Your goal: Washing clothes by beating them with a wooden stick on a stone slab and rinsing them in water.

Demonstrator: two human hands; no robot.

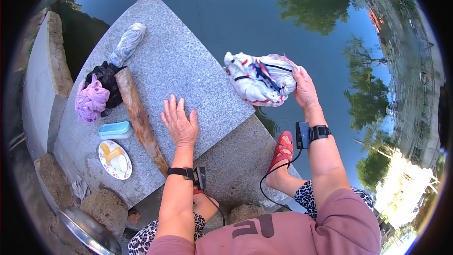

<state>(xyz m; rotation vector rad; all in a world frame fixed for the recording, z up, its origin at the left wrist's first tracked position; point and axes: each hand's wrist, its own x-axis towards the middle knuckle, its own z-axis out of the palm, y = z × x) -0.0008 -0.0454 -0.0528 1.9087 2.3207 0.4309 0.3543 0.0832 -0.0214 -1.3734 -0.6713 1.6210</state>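
My right hand (306, 88) grips the right end of a bunched garment (262, 79), white with red and dark blue stripes. The garment hangs at the slab's right edge, partly over the water; whether it touches the stone I cannot tell. My left hand (181, 123) is over the grey stone slab (188, 66), fingers spread, holding nothing. Just left of that hand lies a long wooden stick (139, 118). Beyond the stick are a lilac cloth (91, 101), a black cloth (107, 82) and a twisted pale cloth (128, 42).
A turquoise-backed brush (115, 129) and an oval flowered dish (123, 170) with yellowish and white pieces lie on the slab's left. Water (226, 9) borders the slab. A lower stone step (240, 160) is near my feet. A metal basin (82, 233) shows at lower left, beside rocks (104, 210).
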